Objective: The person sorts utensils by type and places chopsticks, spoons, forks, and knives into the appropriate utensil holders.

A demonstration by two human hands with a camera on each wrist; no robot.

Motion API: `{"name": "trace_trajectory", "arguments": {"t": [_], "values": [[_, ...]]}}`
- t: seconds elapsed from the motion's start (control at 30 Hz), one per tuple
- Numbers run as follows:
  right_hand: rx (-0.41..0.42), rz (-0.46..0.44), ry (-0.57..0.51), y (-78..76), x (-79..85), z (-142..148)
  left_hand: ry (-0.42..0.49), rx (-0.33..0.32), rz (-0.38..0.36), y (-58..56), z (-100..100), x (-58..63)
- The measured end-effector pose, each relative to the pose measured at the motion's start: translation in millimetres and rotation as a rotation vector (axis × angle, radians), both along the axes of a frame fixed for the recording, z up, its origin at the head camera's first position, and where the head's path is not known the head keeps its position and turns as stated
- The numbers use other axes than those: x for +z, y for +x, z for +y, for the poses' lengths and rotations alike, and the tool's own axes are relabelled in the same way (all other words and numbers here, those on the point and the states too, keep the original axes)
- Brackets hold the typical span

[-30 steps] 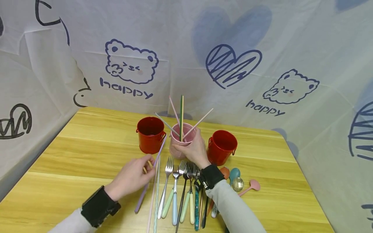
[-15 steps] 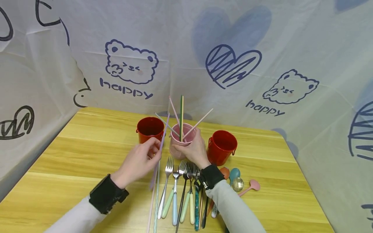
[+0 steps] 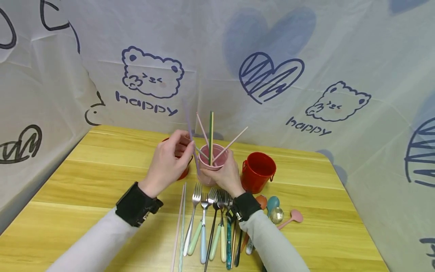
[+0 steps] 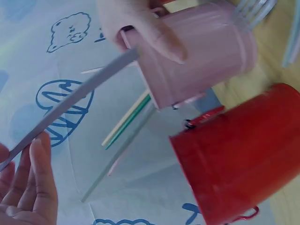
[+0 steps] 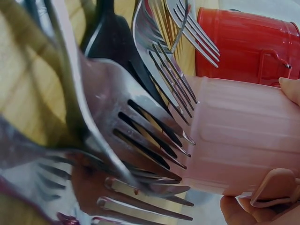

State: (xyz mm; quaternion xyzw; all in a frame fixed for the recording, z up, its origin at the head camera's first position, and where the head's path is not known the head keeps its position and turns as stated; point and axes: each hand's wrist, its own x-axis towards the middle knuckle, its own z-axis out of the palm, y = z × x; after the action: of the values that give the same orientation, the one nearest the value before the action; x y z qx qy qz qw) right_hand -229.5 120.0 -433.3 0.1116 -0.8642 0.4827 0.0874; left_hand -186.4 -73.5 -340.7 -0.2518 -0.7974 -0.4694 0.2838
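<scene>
My left hand (image 3: pixel 170 158) pinches a long purple chopstick (image 4: pixel 79 93) between thumb and fingers. It is held up tilted beside the pink bucket (image 3: pixel 206 178), its lower end overlapping the bucket's rim in the left wrist view. My right hand (image 3: pixel 227 174) grips that bucket by its rim and side. Several chopsticks (image 3: pixel 210 136), green, cream, pink and grey-blue, stand in the bucket and lean different ways. Behind my left hand a red bucket (image 4: pixel 243 154) is partly hidden in the head view.
Another red bucket (image 3: pixel 259 175) stands to the right. In front lie several forks (image 3: pixel 196 196), handles toward me, and two pale chopsticks (image 3: pixel 180 226) left of them. Spoons (image 3: pixel 276 215) lie at the right, partly under my right forearm. A printed cloth (image 3: pixel 217 56) hangs behind the table.
My left hand has lifted the purple chopstick off the table and carried it forward and right to the pink bucket, turning it more upright. My right hand has stayed on the bucket.
</scene>
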Motion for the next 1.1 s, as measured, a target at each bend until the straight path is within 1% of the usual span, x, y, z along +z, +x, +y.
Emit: {"name": "trace_trajectory", "arguments": {"t": [0.17, 0.3, 0.43, 0.5, 0.57, 0.63, 0.77, 0.83, 0.93, 1.1], "values": [[-0.016, -0.007, 0.020, -0.8, -1.3, 0.1, 0.068, 0.007, 0.043, -8.1, 9.6, 7.9], [-0.016, 0.002, 0.023, -1.8, -2.1, 0.1, 0.108, 0.001, 0.060, -15.8, 16.1, 9.0], [-0.018, 0.004, 0.031, -1.5, -1.6, 0.0, 0.108, 0.000, 0.063, -22.5, 21.9, 7.3], [-0.021, 0.004, 0.040, -1.2, -1.1, -0.2, 0.098, -0.001, 0.049, -25.5, 24.8, 5.3], [-0.024, 0.005, 0.048, -1.1, -0.7, -0.5, 0.076, 0.005, 0.015, -28.4, 27.4, 2.0], [-0.027, 0.007, 0.055, -1.1, -0.6, -0.8, 0.032, 0.019, -0.050, -30.1, 29.1, -2.6], [-0.023, -0.003, 0.053, -1.4, -0.8, -1.9, -0.121, 0.075, -0.193, -29.9, 28.9, -13.6], [-0.019, -0.010, 0.051, -1.2, -1.0, -2.3, -0.186, 0.096, -0.240, -28.6, 27.4, -18.1], [-0.019, -0.015, 0.051, -1.2, -1.5, -2.4, -0.240, 0.109, -0.255, -26.5, 24.6, -22.7], [-0.024, -0.010, 0.050, 0.3, -1.1, -1.2, -0.271, 0.096, -0.255, -22.3, 20.1, -28.1]]}}
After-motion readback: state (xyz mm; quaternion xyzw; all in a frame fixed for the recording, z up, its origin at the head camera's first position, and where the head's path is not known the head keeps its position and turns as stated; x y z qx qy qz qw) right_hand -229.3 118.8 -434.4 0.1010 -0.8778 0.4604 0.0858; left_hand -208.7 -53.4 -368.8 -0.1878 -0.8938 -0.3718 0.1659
